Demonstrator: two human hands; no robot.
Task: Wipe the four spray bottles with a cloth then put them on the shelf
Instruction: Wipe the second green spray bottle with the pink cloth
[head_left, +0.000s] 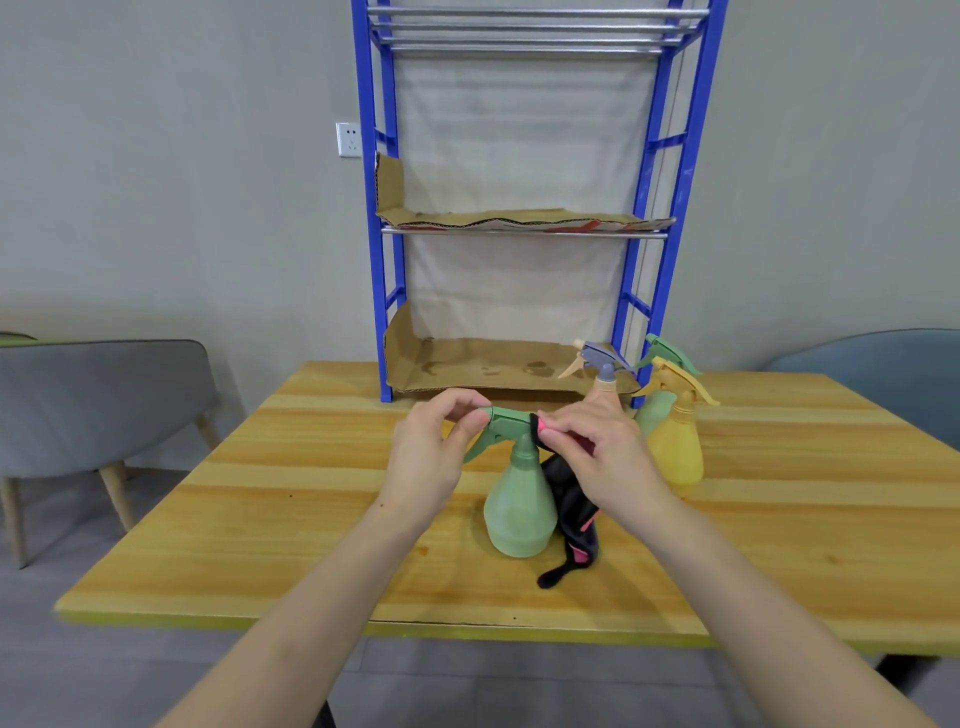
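Note:
A green spray bottle (521, 506) stands upright on the wooden table (249, 525) in front of me. My left hand (431, 452) pinches the nozzle end of its green spray head. My right hand (597, 457) holds a black and pink cloth (571, 512) against the back of the spray head, and the rest of the cloth hangs down beside the bottle onto the table. Three more bottles stand to the right by the shelf: a yellow one (675, 447), a second green one (655, 410) behind it, and one with a purple head (602, 366).
A blue metal shelf (387, 291) stands at the table's far edge, with cardboard lining its lower tier (467, 366) and middle tier (519, 218). A grey chair (98, 400) is at left, a blue chair (878, 374) at right. A wall socket (348, 139) is left of the shelf.

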